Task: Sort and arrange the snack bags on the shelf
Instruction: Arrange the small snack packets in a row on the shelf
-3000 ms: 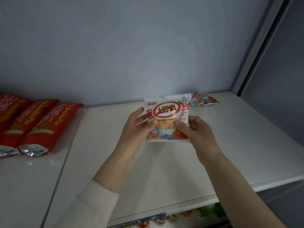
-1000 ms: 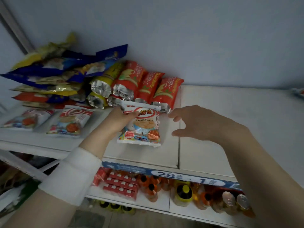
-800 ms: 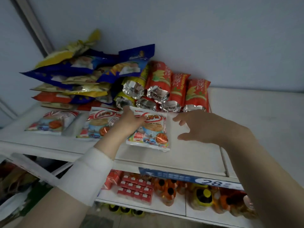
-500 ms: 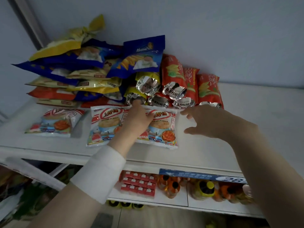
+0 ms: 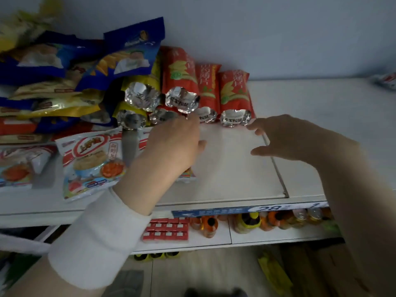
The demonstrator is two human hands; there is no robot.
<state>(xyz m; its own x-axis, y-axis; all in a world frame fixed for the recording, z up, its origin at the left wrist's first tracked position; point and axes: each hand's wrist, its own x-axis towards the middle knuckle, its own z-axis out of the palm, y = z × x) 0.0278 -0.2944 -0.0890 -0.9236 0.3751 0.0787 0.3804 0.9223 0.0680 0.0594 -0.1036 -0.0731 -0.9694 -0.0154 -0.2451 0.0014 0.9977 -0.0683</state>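
Observation:
A white-and-red shrimp flakes bag [image 5: 186,176] lies flat on the white shelf [image 5: 235,168], mostly hidden under my left hand [image 5: 171,144], which rests on it with fingers stretched toward the back. To its left lie two more of the same bags, one close by [image 5: 92,163] and one at the frame's left edge [image 5: 17,166]. My right hand [image 5: 285,138] hovers open over bare shelf to the right, holding nothing.
Red foil-ended snack tubes [image 5: 233,91] lie behind the hands. Blue and yellow bags [image 5: 124,58] are heaped at the back left. Another small bag [image 5: 385,80] sits at the far right. Bottles and red boxes [image 5: 167,230] fill the lower shelf.
My left hand carried the bag leftward and set it down beside the other two bags. My right hand let go of it and now hovers to the right.

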